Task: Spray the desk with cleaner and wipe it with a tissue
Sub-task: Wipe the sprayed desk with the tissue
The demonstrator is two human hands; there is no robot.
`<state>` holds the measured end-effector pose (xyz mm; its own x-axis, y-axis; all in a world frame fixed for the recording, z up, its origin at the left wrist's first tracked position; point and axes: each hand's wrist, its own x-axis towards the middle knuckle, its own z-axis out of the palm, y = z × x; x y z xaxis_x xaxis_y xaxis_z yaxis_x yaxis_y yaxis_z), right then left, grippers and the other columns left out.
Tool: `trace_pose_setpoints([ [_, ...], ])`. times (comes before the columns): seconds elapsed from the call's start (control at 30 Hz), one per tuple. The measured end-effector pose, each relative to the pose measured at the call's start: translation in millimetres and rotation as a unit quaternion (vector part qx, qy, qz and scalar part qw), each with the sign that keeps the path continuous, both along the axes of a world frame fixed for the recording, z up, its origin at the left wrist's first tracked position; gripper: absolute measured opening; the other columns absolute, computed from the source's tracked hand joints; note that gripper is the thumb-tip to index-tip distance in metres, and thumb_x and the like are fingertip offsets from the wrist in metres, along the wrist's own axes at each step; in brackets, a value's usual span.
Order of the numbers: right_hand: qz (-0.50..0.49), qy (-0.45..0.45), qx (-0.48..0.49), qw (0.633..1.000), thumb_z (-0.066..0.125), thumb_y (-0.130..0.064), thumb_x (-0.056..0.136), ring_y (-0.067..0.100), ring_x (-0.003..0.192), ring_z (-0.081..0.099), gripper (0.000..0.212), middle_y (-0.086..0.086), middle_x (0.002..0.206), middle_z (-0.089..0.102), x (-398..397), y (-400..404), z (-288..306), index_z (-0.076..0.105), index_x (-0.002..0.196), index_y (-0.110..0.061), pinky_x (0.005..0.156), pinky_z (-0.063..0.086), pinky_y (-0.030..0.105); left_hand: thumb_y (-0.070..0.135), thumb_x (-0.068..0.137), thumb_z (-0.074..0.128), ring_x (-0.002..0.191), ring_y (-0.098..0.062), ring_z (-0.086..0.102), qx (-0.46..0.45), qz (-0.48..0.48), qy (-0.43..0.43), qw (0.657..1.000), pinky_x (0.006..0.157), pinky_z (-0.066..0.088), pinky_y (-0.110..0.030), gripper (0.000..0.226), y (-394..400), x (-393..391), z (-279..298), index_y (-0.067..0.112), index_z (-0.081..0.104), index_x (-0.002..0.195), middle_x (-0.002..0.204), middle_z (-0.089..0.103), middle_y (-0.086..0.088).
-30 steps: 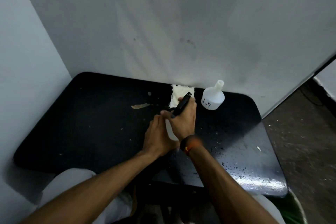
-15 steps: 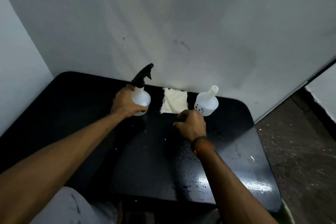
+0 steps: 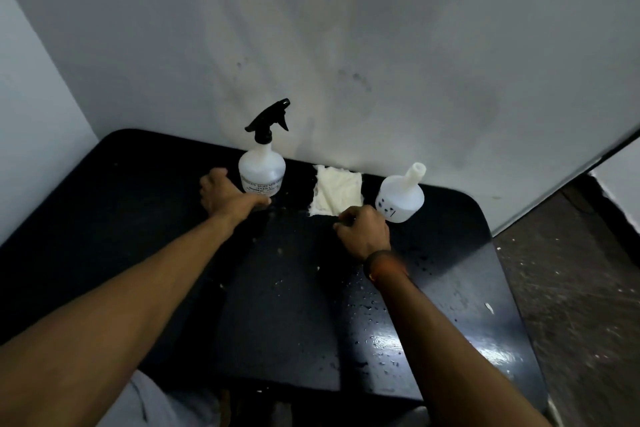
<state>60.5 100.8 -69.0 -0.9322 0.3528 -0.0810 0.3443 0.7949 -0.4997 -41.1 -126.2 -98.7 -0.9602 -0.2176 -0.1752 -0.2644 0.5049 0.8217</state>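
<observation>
A white spray bottle [image 3: 262, 170] with a black trigger head stands upright at the back of the black desk [image 3: 138, 218]. My left hand [image 3: 228, 199] rests just left of its base with the fingers spread, off the bottle's body. A folded white tissue [image 3: 337, 192] lies flat against the wall to the right of the bottle. My right hand [image 3: 363, 230] is at the tissue's near edge with curled fingers. Their tips touch the near right corner, and the back of the hand hides whether they pinch it. Spray droplets cover the desk's right half.
A second white bottle [image 3: 401, 196] with an uncapped neck stands right of the tissue, close to my right hand. White walls [image 3: 346, 45] close the desk in behind and on the left. The desk's right edge drops to a dark floor [image 3: 571, 288]. Small crumbs dot the desk.
My left hand carried the spray bottle to the back of the desk, stood it there and let go. My right hand left the bottle and moved to the tissue's near edge.
</observation>
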Motion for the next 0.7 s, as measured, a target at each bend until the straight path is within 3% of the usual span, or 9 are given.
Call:
trace_pose_setpoints([
  [0.07, 0.025, -0.013, 0.022, 0.999, 0.069, -0.029, 0.085, 0.032, 0.116, 0.059, 0.035, 0.011, 0.127, 0.065, -9, -1, -6, 0.073, 0.118, -0.018, 0.097, 0.05, 0.036, 0.024, 0.057, 0.089, 0.121, -0.036, 0.045, -0.038, 0.05, 0.032, 0.998, 0.107, 0.038, -0.047, 0.077, 3, 19, -7, 0.013, 0.045, 0.12, 0.132, 0.041, -0.013],
  [0.13, 0.047, -0.053, 0.056, 0.996, 0.066, -0.037, 0.088, 0.035, 0.134, 0.042, 0.047, 0.008, 0.146, 0.05, -16, -2, -12, 0.063, 0.133, -0.025, 0.11, 0.039, 0.045, 0.016, 0.066, 0.078, 0.11, -0.034, 0.051, -0.058, 0.053, 0.099, 0.992, 0.098, 0.043, -0.046, 0.049, 8, 36, -13, 0.014, 0.048, 0.105, 0.118, 0.048, -0.011],
  [0.2, 0.059, -0.089, 0.073, 0.992, 0.062, -0.045, 0.091, 0.036, 0.145, 0.023, 0.052, 0.003, 0.158, 0.036, -21, 0, -19, 0.053, 0.141, -0.033, 0.116, 0.027, 0.052, 0.009, 0.073, 0.069, 0.096, -0.028, 0.054, -0.079, -0.052, 0.168, 0.981, 0.084, 0.048, -0.046, 0.027, 16, 49, -19, 0.013, 0.052, 0.093, 0.103, 0.053, -0.007],
  [0.27, 0.069, -0.111, 0.079, 0.988, 0.058, -0.048, 0.093, 0.036, 0.149, 0.014, 0.053, 0.0, 0.162, 0.029, -26, 2, -24, 0.048, 0.144, -0.037, 0.117, 0.019, 0.055, 0.008, 0.078, 0.063, 0.092, -0.024, 0.054, -0.127, -0.216, 0.219, 0.943, 0.081, 0.049, -0.047, 0.017, 28, 55, -22, 0.013, 0.058, 0.094, 0.099, 0.056, -0.004],
  [0.37, 0.083, -0.119, 0.089, 0.985, 0.054, -0.046, 0.095, 0.037, 0.15, 0.011, 0.052, -0.004, 0.162, 0.029, -29, 4, -29, 0.046, 0.146, -0.033, 0.118, 0.018, 0.056, 0.018, 0.089, 0.057, 0.117, -0.027, 0.051, -0.233, -0.39, 0.243, 0.857, 0.101, 0.042, -0.044, 0.04, 53, 50, -21, 0.013, 0.057, 0.128, 0.133, 0.055, -0.006],
  [0.47, 0.088, -0.12, 0.074, 0.986, 0.054, -0.044, 0.095, 0.037, 0.151, 0.01, 0.057, -0.006, 0.163, 0.03, -30, 7, -29, 0.043, 0.148, -0.028, 0.118, 0.018, 0.056, 0.027, 0.099, 0.046, 0.15, -0.021, 0.022, -0.26, -0.434, 0.202, 0.839, 0.12, 0.021, -0.042, 0.059, 77, 39, -20, 0.018, 0.029, 0.155, 0.165, 0.023, 0.001],
  [0.57, 0.088, -0.105, 0.049, 0.989, 0.06, -0.038, 0.092, 0.035, 0.151, 0.016, 0.063, -0.005, 0.161, 0.033, -30, 11, -27, 0.041, 0.151, -0.025, 0.12, 0.023, 0.053, 0.028, 0.103, 0.039, 0.155, -0.019, 0.007, -0.304, -0.454, 0.173, 0.82, 0.124, 0.009, -0.045, 0.061, 87, 31, -22, 0.019, 0.017, 0.159, 0.168, 0.009, 0.004],
  [0.7, 0.061, 0.015, -0.002, 0.998, 0.064, -0.015, 0.088, 0.031, 0.139, 0.045, 0.052, 0.009, 0.143, 0.058, -30, 15, -19, 0.058, 0.139, -0.012, 0.115, 0.036, 0.038, 0.028, 0.104, 0.036, 0.154, -0.022, 0.013, -0.329, -0.47, 0.133, 0.808, 0.124, 0.007, -0.049, 0.055, 91, 27, -24, 0.016, 0.025, 0.156, 0.166, 0.021, 0.002],
])
